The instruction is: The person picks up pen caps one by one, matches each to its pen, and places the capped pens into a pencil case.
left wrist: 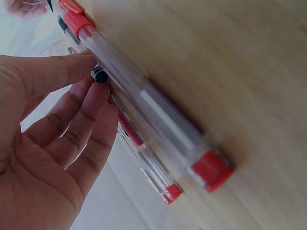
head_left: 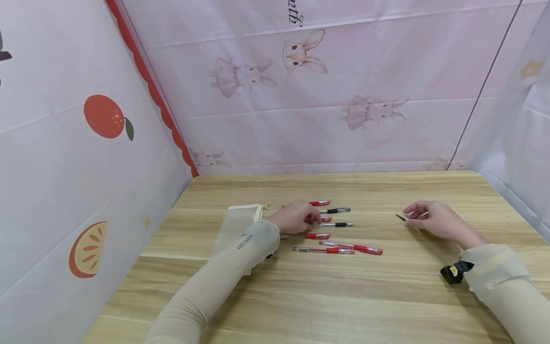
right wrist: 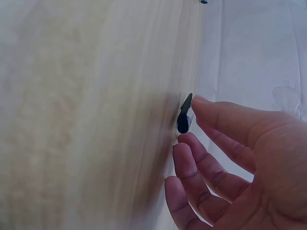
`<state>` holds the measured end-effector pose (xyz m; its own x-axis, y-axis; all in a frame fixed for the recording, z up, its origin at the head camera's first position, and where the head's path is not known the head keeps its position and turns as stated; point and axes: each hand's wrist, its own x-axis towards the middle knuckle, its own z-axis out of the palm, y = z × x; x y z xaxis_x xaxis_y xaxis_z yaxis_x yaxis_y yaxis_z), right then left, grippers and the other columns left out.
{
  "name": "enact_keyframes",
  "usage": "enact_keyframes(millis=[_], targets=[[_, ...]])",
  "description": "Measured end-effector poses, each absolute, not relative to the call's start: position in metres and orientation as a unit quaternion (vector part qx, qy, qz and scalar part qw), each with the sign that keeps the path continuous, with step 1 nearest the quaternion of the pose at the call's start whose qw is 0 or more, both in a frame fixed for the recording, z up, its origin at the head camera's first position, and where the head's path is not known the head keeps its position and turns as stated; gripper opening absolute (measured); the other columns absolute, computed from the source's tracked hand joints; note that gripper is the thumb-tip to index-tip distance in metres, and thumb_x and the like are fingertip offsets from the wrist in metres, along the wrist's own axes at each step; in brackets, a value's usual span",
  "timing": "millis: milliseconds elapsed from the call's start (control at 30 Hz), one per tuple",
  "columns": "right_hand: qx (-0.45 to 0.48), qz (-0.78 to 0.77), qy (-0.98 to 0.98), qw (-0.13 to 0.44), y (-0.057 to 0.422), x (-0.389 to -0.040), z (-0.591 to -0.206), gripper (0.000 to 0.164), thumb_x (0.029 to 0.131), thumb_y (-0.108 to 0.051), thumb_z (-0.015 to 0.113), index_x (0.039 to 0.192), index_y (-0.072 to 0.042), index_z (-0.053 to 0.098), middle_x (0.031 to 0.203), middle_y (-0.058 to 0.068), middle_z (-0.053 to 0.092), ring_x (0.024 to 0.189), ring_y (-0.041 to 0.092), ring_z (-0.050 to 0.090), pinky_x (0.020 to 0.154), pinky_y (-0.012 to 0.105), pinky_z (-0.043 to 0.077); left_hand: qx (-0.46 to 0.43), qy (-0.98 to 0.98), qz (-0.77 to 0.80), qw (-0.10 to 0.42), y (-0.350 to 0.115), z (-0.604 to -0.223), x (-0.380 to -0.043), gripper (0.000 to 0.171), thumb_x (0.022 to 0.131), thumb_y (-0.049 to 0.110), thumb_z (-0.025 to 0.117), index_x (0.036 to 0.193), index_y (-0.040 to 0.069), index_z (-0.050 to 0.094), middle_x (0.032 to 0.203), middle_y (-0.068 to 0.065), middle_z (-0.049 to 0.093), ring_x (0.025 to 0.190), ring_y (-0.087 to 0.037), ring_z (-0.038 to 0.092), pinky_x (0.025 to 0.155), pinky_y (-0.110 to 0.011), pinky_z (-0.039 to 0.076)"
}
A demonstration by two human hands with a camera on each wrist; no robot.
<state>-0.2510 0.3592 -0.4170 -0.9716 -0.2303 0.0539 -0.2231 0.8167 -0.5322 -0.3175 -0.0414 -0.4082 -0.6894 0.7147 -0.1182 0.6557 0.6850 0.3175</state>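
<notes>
My left hand pinches the rear end of an uncapped pen with a black grip, its tip pointing right. The pen's dark end plug shows between thumb and fingers in the left wrist view. Off to the right, my right hand holds a clear pen cap with a black clip between thumb and fingertips, just above the table. A capped black pen lies behind the uncapped one. Red pens lie around them, among them one near the left wrist and two crossing ones in front.
A pale zip pouch with a ring pull lies left of the pens, partly covered by the left forearm. The wooden table meets a rabbit-print cloth at the back and a fruit-print cloth at the left.
</notes>
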Motion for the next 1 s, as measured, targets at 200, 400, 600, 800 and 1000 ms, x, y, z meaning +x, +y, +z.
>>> enact_keyframes(millis=[200, 400, 600, 800, 1000], targets=[[-0.121, -0.278, 0.953, 0.007, 0.3589, -0.2534, -0.4192, 0.029, 0.095, -0.016, 0.08, 0.118, 0.001, 0.073, 0.103, 0.012, 0.077, 0.092, 0.021, 0.071, 0.077, 0.028, 0.054, 0.377, 0.911, 0.123, 0.117, -0.0399, -0.4097, -0.3181, 0.026, 0.099, 0.006, 0.073, 0.117, 0.024, 0.081, 0.105, 0.009, 0.073, 0.095, -0.01, 0.062, 0.092, -0.026, 0.055], [-0.118, -0.275, 0.954, 0.009, 0.3591, -0.2555, -0.4208, 0.028, 0.096, -0.015, 0.079, 0.118, 0.001, 0.073, 0.102, 0.012, 0.076, 0.092, 0.02, 0.07, 0.078, 0.033, 0.054, 0.369, 0.913, 0.12, 0.121, -0.0377, -0.4118, -0.3198, 0.027, 0.099, 0.005, 0.073, 0.119, 0.022, 0.081, 0.106, 0.008, 0.073, 0.096, -0.011, 0.062, 0.093, -0.026, 0.055], [-0.117, -0.272, 0.955, 0.007, 0.3592, -0.2552, -0.4208, 0.027, 0.095, -0.013, 0.08, 0.117, 0.002, 0.073, 0.1, 0.012, 0.076, 0.09, 0.02, 0.069, 0.076, 0.029, 0.052, 0.364, 0.914, 0.121, 0.128, -0.0356, -0.4125, -0.3214, 0.026, 0.099, 0.005, 0.074, 0.121, 0.018, 0.081, 0.112, 0.004, 0.077, 0.097, -0.011, 0.064, 0.093, -0.025, 0.057], [-0.117, -0.267, 0.956, 0.007, 0.3592, -0.2561, -0.4215, 0.026, 0.095, -0.011, 0.079, 0.116, 0.002, 0.073, 0.1, 0.011, 0.076, 0.09, 0.02, 0.069, 0.077, 0.03, 0.052, 0.366, 0.916, 0.116, 0.118, -0.0355, -0.4134, -0.3211, 0.027, 0.099, 0.002, 0.071, 0.119, 0.017, 0.083, 0.115, 0.004, 0.078, 0.101, -0.009, 0.067, 0.099, -0.028, 0.059], [-0.119, -0.263, 0.957, 0.005, 0.3591, -0.2565, -0.4208, 0.025, 0.094, -0.01, 0.08, 0.115, 0.002, 0.074, 0.098, 0.012, 0.076, 0.089, 0.021, 0.069, 0.078, 0.033, 0.053, 0.36, 0.918, 0.112, 0.121, -0.0344, -0.4118, -0.3197, 0.027, 0.099, 0.002, 0.071, 0.118, 0.017, 0.083, 0.116, 0.004, 0.079, 0.104, -0.008, 0.068, 0.101, -0.028, 0.059]])
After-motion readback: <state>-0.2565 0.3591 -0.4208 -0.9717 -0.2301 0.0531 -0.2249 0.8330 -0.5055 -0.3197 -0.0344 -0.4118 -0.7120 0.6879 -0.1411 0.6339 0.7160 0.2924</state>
